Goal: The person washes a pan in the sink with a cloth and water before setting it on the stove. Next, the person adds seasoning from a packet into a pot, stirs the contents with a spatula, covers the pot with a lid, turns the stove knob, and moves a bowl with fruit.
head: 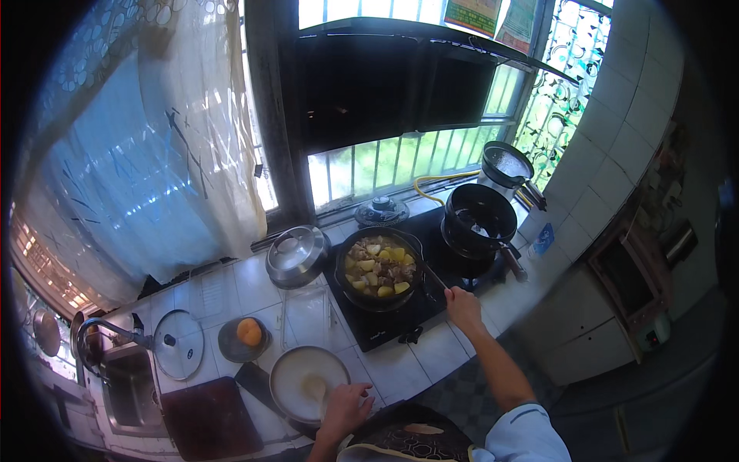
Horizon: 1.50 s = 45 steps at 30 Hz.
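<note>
My right hand (463, 309) is closed around the thin handle of a cooking utensil (437, 276). The handle slants up to the rim of a dark pot (346, 283) on the stove, and its working end cannot be made out. Chunks of potato (385, 292) and pieces of meat (376, 268) fill the pot. Near the counter's front edge my left hand (348, 404) hovers with fingers apart, by the right rim of a round pale dish (288, 398). A light-coloured spoon (314, 388) rests in that dish, its handle partly beside my left wrist.
A black saucepan (482, 216) stands on the right of the black cooktop (369, 332). A metal lid (297, 254) and a patterned lidded bowl (381, 212) sit behind. Leftward are an orange item (249, 332), a glass lid (179, 349), a dark board (211, 418) and a sink (133, 398).
</note>
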Each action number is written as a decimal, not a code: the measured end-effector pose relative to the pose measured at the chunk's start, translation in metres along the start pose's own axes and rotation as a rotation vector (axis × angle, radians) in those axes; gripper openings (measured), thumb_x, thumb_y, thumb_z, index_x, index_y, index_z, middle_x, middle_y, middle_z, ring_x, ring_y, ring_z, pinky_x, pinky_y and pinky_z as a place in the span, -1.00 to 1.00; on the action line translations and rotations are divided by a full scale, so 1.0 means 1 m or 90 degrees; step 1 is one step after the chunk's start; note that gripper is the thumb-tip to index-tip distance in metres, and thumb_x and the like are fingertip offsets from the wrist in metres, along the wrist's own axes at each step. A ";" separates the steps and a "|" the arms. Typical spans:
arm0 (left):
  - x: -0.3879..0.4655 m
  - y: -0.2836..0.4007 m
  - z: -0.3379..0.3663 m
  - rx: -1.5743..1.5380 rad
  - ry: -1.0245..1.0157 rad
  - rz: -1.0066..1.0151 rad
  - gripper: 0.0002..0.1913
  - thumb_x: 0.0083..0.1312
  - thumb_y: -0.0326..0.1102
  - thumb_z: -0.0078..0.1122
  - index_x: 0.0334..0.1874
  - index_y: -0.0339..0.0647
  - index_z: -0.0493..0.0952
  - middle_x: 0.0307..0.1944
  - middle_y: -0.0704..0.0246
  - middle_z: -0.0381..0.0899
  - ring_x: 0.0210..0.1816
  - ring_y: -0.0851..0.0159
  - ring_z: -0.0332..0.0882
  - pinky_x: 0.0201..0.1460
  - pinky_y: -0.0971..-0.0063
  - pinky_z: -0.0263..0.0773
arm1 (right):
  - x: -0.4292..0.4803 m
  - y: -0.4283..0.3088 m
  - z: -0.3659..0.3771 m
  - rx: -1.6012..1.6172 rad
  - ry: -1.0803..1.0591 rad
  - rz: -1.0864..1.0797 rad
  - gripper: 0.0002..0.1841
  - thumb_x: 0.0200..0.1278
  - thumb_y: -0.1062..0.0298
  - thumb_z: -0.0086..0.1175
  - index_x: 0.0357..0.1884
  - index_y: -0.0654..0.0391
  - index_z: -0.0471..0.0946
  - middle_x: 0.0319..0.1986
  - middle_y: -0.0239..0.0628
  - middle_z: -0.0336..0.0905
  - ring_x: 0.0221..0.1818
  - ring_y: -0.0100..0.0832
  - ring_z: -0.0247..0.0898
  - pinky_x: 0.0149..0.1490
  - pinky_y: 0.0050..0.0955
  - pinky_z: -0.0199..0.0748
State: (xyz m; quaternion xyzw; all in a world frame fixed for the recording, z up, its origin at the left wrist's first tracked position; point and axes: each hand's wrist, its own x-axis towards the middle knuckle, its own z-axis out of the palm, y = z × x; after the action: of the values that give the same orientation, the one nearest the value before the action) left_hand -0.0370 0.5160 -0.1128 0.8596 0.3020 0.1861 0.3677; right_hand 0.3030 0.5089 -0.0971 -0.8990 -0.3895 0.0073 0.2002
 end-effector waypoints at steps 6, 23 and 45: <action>0.007 0.012 -0.002 0.022 -0.013 0.017 -0.74 0.07 -0.33 0.18 -0.18 -0.20 0.53 -0.40 0.29 0.57 -0.29 0.12 0.48 -0.15 0.28 0.33 | 0.031 -0.002 -0.005 -0.042 -0.039 -0.014 -0.67 0.27 0.10 -0.12 -0.39 0.16 0.53 -0.45 0.00 0.54 -0.32 0.06 0.47 -0.18 -0.05 0.40; 0.228 0.071 0.034 0.482 0.210 0.004 -0.22 0.12 -0.33 0.10 0.40 0.05 -0.04 -0.29 0.23 0.46 -0.21 0.16 0.44 -0.03 0.31 0.28 | 0.017 0.105 -0.070 0.761 -0.676 0.201 -0.58 0.41 0.08 -0.29 -0.23 0.27 0.45 -0.74 -0.44 0.22 -0.81 -0.64 0.04 -0.72 -0.64 -0.02; 0.204 0.296 0.061 -0.894 -0.565 0.528 -0.64 0.31 -0.27 -0.06 0.09 -0.30 0.39 -0.31 0.16 0.42 -0.28 0.11 0.39 -0.08 0.14 0.19 | 0.018 0.165 -0.062 0.712 -0.683 0.106 -0.63 0.41 0.14 -0.28 -0.16 0.21 0.50 -0.73 -0.53 0.24 -0.81 -0.72 0.05 -0.70 -0.70 0.02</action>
State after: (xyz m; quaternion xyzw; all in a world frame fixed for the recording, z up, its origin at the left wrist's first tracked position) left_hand 0.2622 0.4559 0.0875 0.4715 -0.3800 0.0968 0.7899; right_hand 0.4415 0.3977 -0.0975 -0.5640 -0.3027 0.6516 0.4070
